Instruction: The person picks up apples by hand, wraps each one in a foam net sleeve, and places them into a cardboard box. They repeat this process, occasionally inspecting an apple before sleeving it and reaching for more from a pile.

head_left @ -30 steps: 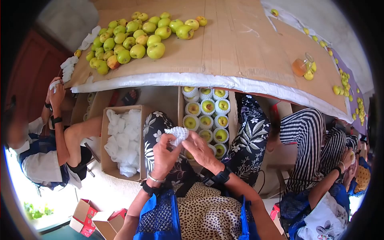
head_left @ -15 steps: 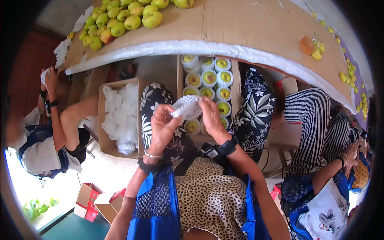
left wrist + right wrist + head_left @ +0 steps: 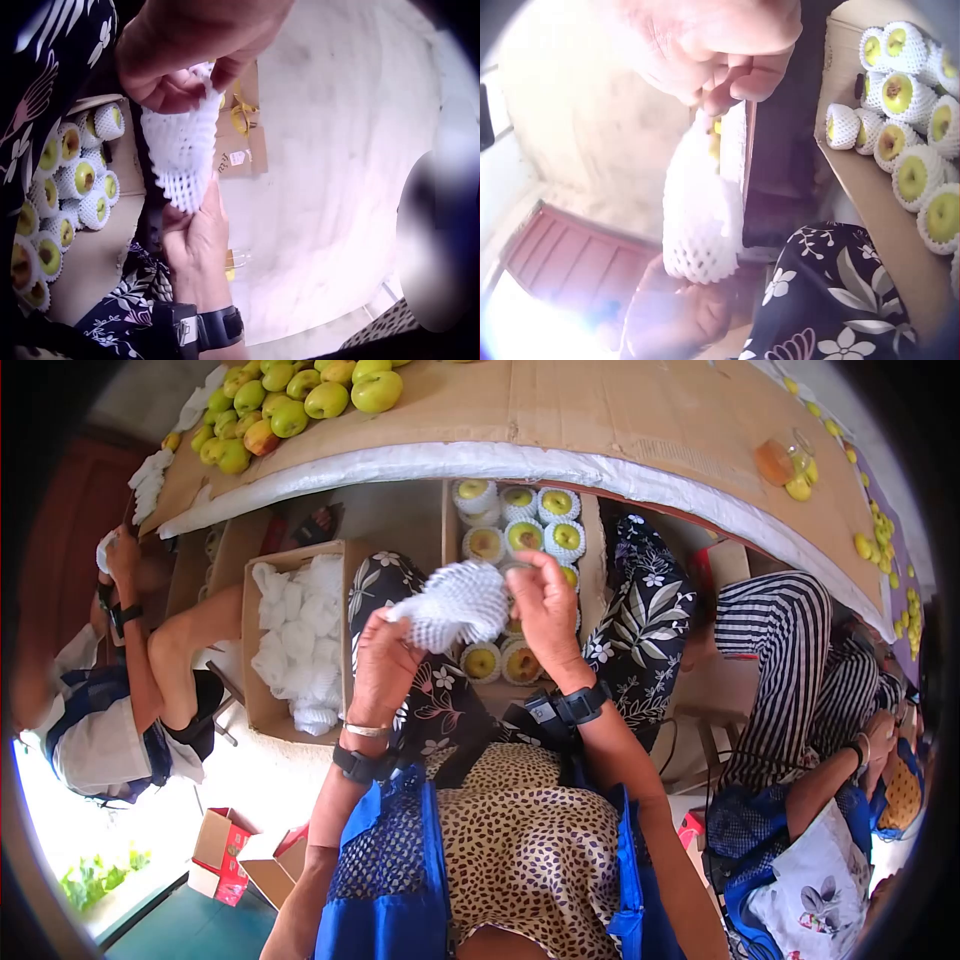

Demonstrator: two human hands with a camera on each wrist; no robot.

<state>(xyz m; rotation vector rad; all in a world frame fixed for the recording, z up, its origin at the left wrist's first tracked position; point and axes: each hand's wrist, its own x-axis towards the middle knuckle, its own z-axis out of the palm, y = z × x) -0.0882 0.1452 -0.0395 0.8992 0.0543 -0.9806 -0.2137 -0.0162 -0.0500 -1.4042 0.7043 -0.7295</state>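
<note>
Now: left hand (image 3: pixel 380 660) and right hand (image 3: pixel 545 610) both pinching white foam net sleeve (image 3: pixel 450 605), stretched between them above lap. Beyond, box of netted apples (image 3: pixel 520 530); further, loose apples (image 3: pixel 290 405) on cardboard table (image 3: pixel 600 420).

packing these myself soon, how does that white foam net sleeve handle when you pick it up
The foam net sleeve probably feels very light and floppy: it sags between the left hand and right hand, each pinching an end. Its open mesh looks stretchy and likely grips rather than slips, and it seems unlikely to roll.
</note>
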